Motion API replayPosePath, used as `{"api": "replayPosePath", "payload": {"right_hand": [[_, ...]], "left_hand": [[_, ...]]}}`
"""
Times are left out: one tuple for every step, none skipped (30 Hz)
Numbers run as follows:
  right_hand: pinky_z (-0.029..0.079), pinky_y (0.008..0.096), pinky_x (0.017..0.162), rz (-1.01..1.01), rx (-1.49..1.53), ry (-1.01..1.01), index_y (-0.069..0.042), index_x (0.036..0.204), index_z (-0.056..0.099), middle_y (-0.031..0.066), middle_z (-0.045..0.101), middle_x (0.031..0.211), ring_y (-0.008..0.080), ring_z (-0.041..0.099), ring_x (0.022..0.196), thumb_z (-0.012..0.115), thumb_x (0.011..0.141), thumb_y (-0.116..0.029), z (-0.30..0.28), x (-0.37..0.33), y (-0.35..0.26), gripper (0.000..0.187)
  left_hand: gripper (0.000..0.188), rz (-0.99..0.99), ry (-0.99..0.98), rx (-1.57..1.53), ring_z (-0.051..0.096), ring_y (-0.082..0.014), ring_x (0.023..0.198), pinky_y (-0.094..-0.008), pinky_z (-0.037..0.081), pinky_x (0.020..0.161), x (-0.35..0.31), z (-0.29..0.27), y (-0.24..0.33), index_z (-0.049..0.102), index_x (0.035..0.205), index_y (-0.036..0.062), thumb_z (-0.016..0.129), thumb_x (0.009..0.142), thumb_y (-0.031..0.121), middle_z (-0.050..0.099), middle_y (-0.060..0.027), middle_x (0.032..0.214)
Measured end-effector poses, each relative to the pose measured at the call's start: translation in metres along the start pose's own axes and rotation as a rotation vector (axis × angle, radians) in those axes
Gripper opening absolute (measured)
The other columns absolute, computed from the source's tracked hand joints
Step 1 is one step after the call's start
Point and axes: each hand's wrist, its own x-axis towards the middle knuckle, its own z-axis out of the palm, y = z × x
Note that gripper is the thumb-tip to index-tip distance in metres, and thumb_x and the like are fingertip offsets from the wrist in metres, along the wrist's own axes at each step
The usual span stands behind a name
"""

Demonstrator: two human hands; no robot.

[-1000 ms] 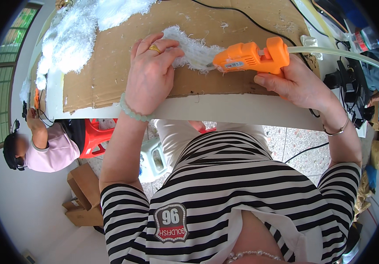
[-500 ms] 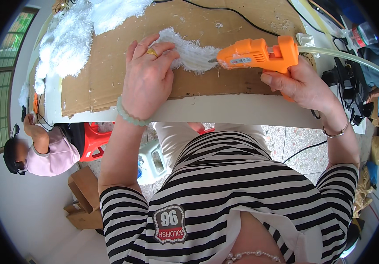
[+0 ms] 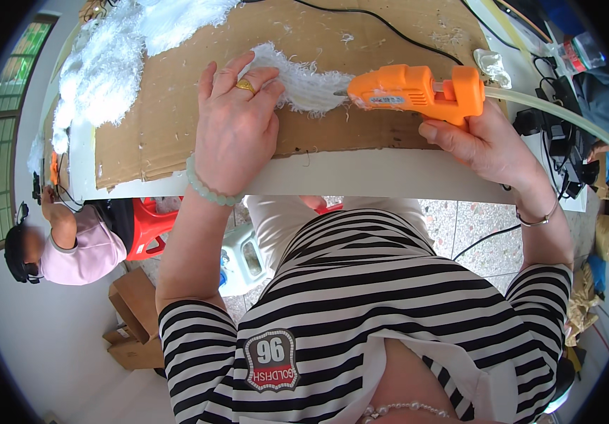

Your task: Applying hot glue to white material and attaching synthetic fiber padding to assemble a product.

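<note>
My left hand [image 3: 236, 124] bends its fingers over the left end of a strip of fluffy white fabric [image 3: 303, 86], holding it against brown cardboard. Its thumb is partly hidden. My right hand [image 3: 484, 145] is wrapped round the handle of an orange hot glue gun [image 3: 393, 88]. The gun's nozzle points left and sits at the strip's right end; I cannot tell whether it touches. A pale glue stick [image 3: 555, 106] runs out of the gun's back and curves away to the right.
A heap of white fluffy fabric [image 3: 103, 81] lies at the far left of the cardboard [image 3: 389, 131]. Black cable [image 3: 389, 27] crosses its far side. Right of it are a plastic bottle [image 3: 581, 55] and black adapters [image 3: 562, 131]. Another person [image 3: 82, 244] sits left, near a red stool [image 3: 150, 230].
The glue gun has tilted slightly, its back end a little lower and farther right. My left hand keeps almost the same place on the fabric strip.
</note>
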Motion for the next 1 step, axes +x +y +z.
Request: {"api": "replayPosePath", "payload": {"right_hand": [[0.040,0.0213,0.058,0.169,0.014,-0.099,-0.002,0.122,0.046,-0.0003,0.054,0.074,0.0062,0.047,0.064,0.064,0.088,-0.018,-0.0047,0.0004,-0.0056,0.042]], "left_hand": [[0.026,0.001,-0.005,0.004,0.049,-0.0273,0.117,-0.0576,0.034,0.099,-0.0008,0.0004,-0.0005,0.067,0.092,0.0077,0.064,0.068,0.001,0.062,-0.0021,0.106]]}}
